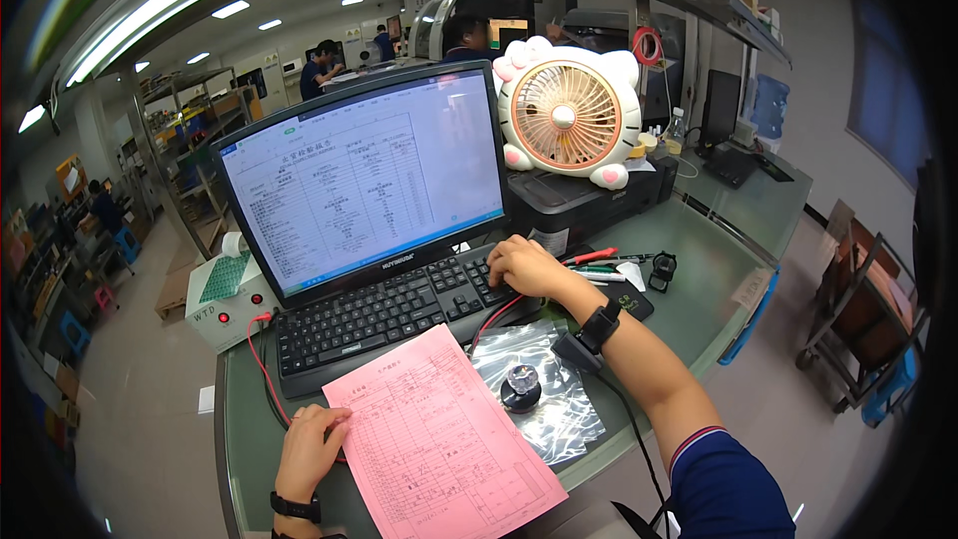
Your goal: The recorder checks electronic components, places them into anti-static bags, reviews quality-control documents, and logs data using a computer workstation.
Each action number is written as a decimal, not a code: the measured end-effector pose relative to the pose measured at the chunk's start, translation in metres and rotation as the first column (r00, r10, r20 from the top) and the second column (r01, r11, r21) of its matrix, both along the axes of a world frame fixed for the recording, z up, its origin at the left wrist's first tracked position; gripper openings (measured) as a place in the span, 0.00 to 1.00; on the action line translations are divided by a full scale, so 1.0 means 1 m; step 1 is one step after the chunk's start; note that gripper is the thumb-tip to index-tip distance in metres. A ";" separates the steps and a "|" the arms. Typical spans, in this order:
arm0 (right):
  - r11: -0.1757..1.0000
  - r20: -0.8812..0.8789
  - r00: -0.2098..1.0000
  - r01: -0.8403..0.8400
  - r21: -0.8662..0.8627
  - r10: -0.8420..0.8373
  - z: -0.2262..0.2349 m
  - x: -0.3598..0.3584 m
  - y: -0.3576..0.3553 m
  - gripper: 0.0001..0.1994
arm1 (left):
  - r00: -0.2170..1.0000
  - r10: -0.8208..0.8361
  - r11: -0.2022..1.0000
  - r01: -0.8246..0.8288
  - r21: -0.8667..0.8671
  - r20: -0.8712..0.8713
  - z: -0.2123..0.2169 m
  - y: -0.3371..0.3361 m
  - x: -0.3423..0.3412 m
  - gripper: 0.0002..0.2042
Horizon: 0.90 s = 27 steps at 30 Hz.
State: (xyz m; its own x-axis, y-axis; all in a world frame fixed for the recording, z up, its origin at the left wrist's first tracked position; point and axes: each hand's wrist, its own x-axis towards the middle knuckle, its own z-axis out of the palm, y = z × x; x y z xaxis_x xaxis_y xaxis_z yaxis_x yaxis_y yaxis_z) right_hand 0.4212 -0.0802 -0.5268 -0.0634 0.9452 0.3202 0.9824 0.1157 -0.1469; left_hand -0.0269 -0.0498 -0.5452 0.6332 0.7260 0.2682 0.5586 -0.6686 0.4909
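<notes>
My left hand (pixel 311 444) is closed at the left edge of a pink printed form (pixel 439 439), its fingertips at the paper's margin. The form slants in front of the keyboard and carries a table with handwritten marks. My right hand (pixel 524 268) is over the right end of a black keyboard (pixel 364 314), fingers apart and bent onto the number keys, holding nothing. Behind the keyboard stands a monitor (pixel 364 180) showing a document with a table. Each wrist wears a black band, the right one beside a small dark block with a cable.
Clear plastic bags (pixel 559 404) lie right of the form with a round black-based magnifier-like object (pixel 522 387) on them. A cat-shaped fan (pixel 569 115) stands on a black printer (pixel 589 200). A white control box (pixel 225 304) with red leads sits left. Several people work farther back.
</notes>
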 end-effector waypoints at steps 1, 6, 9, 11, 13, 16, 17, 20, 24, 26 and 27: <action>1.000 0.000 1.000 0.001 0.001 -0.001 -0.003 -0.001 0.004 0.15 | 1.000 0.000 1.000 0.000 -0.005 0.001 0.001 0.000 0.001 0.09; 0.999 -0.039 0.999 0.028 0.019 -0.027 -0.007 -0.008 0.016 0.18 | 1.000 -0.008 1.000 0.008 -0.010 0.007 -0.003 0.001 -0.001 0.09; 0.994 0.023 0.998 0.059 0.092 -0.062 -0.005 -0.007 0.016 0.17 | 1.000 -0.009 1.000 0.010 -0.006 0.009 -0.001 -0.001 -0.001 0.09; 0.982 0.048 0.994 0.086 0.166 -0.095 -0.009 -0.001 0.014 0.16 | 1.000 -0.015 1.000 0.015 0.000 0.001 0.000 0.000 0.001 0.09; 0.984 0.070 0.995 0.056 0.171 -0.069 -0.008 0.000 0.009 0.14 | 1.000 -0.017 1.000 0.017 0.002 0.012 -0.001 0.001 0.000 0.09; 0.985 0.055 0.996 0.062 0.162 -0.072 -0.008 -0.001 0.003 0.14 | 1.000 -0.019 1.000 0.019 0.011 0.009 0.000 0.001 0.000 0.11; 0.985 0.056 0.996 0.061 0.161 -0.071 -0.008 -0.001 0.002 0.14 | 1.000 -0.018 1.000 0.018 0.011 0.010 0.000 0.002 -0.001 0.11; 0.985 0.045 0.998 0.030 0.171 -0.038 -0.009 -0.007 0.001 0.14 | 1.000 0.001 1.000 -0.001 0.021 0.000 0.001 0.001 -0.005 0.11; 0.981 -0.001 0.995 -0.098 0.169 0.100 -0.017 -0.004 -0.001 0.15 | 0.999 -0.035 0.999 0.035 0.032 0.002 -0.002 0.002 -0.003 0.10; 0.979 -0.079 0.992 -0.080 0.186 0.096 -0.011 -0.006 -0.011 0.14 | 0.997 -0.072 0.996 0.072 0.062 0.010 -0.006 0.004 -0.002 0.10; 0.965 -0.157 0.980 -0.083 0.247 0.125 -0.015 -0.001 -0.011 0.13 | 0.998 -0.060 0.998 0.059 0.036 0.003 -0.004 0.003 0.000 0.10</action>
